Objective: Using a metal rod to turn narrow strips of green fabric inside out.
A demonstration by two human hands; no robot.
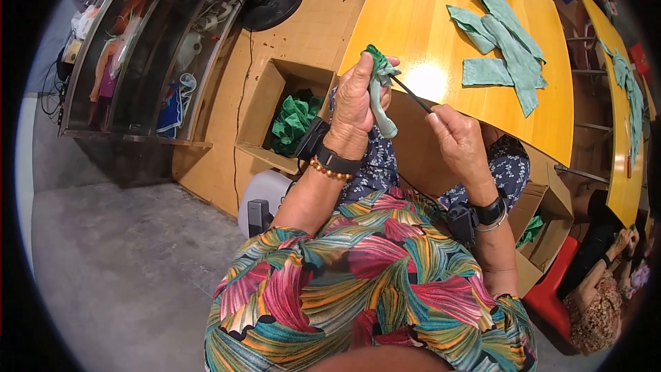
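In front of me, over the near left edge of the yellow table [427, 34], my left hand [352, 103] is closed on a light green cloth strip [382, 111]. Its lower end hangs free, and a darker green bunched part [376, 55] shows at the top by my thumb. Pinched in my right hand [460, 141] is a thin dark rod [413, 94]. The rod slants up to the left, and its far end meets the cloth by my left fingers. Whether the tip is inside the cloth I cannot tell. Several light green cloth strips [508, 52] lie overlapping on the table.
A cardboard box [252, 120] with crumpled green cloth [296, 120] stands left of my knees. Another cardboard box [551, 207] is at right. Shelves [138, 62] and a black round base [275, 5] stand at left. A person [595, 303] works at another yellow table [623, 189].
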